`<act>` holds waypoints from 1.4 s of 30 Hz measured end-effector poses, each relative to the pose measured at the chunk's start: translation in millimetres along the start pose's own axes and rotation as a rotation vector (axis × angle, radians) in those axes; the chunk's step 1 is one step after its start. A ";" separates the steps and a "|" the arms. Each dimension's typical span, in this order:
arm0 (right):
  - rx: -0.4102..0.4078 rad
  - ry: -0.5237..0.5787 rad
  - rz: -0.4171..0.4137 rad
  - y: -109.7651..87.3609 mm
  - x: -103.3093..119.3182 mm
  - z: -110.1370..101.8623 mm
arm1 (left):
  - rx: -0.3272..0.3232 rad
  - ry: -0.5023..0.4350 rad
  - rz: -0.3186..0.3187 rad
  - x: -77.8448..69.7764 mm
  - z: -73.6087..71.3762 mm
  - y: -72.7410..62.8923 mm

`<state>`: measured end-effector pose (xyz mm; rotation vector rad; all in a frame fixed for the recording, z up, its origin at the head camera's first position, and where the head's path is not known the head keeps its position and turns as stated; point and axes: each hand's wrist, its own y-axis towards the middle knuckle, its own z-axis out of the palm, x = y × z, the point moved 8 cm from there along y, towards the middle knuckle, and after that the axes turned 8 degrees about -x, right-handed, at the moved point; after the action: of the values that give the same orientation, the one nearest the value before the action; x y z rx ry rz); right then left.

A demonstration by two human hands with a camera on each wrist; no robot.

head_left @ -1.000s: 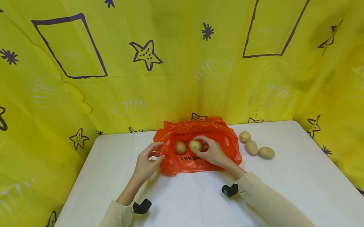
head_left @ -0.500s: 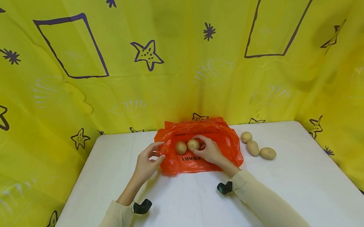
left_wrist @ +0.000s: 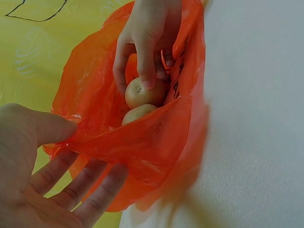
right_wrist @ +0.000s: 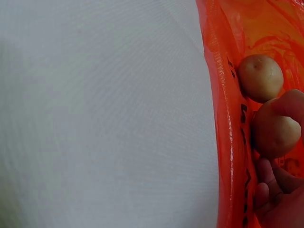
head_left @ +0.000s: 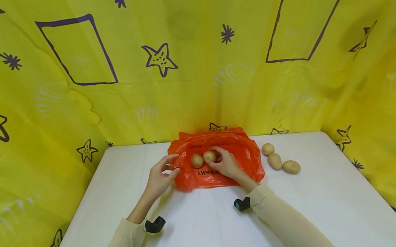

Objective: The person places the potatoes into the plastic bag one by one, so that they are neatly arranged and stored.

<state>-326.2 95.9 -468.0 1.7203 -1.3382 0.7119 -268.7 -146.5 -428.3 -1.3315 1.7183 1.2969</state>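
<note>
An orange-red plastic bag (head_left: 222,178) with dark lettering lies on the table, its mouth spread. My left hand (head_left: 159,177) pinches the bag's left rim, thumb on the inner side and fingers behind the film, as the left wrist view shows. Inside the bag, my right hand (head_left: 228,164) holds a potato (head_left: 209,156) between thumb and fingers. Right beside it, on its left, sits a second potato (head_left: 197,161), also seen in the right wrist view as the upper potato (right_wrist: 260,78). The bag's near wall partly hides that second potato in the left wrist view.
To the right of the bag, three potatoes lie on the white tabletop: a round potato (head_left: 268,149), an oval potato (head_left: 275,161) and another oval potato (head_left: 291,167). A yellow patterned curtain (head_left: 196,93) closes off the back and both sides of the table.
My right hand has moved slightly left and carried its potato closer to the one in the bag. My left hand stays in place at the rim.
</note>
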 end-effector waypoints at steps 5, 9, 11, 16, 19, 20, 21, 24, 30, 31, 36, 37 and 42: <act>-0.001 -0.011 -0.005 0.7 1.2 0.4 | 0.000 0.006 0.002 -1.3 -0.8 0.2; -0.002 -0.017 -0.010 0.6 2.1 0.2 | 0.001 0.011 0.002 -1.9 -1.5 0.0; 0.000 -0.015 -0.012 0.5 2.1 0.2 | -0.001 0.009 0.002 -2.5 -1.7 -0.2; 0.003 -0.011 -0.019 0.3 1.9 1.0 | -0.001 0.010 -0.003 -3.4 -2.0 -0.7; 0.002 -0.009 -0.027 0.1 1.6 1.5 | 0.001 0.011 -0.006 -2.9 -2.0 -0.9; 0.003 -0.008 -0.030 -0.1 1.4 1.7 | 0.002 0.011 -0.005 -2.8 -2.0 -0.9; 0.003 -0.006 -0.032 -0.2 1.4 1.9 | 0.003 0.012 -0.004 -2.9 -2.0 -1.1; 0.008 0.002 -0.037 -0.8 1.6 2.5 | 0.004 0.010 -0.003 -3.2 -2.0 -1.8; 0.014 0.016 -0.040 -2.3 2.0 2.0 | 0.001 0.010 -0.001 -3.2 -1.9 -2.5; 0.016 0.017 -0.038 -2.6 1.9 1.8 | -0.002 0.011 0.002 -3.3 -2.0 -2.6; 0.020 0.021 -0.036 -4.0 2.1 0.7 | -0.012 -0.009 0.023 -3.8 -2.2 -1.9; 0.020 0.022 -0.035 -4.3 1.9 0.4 | -0.013 -0.013 0.028 -3.9 -2.2 -1.8; 0.029 0.036 -0.044 -6.6 2.4 -2.2 | -0.016 -0.008 0.037 -5.4 -2.8 -1.9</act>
<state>-319.1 97.2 -466.6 1.7468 -1.2676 0.7369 -264.8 -147.2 -423.2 -1.3077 1.7384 1.3368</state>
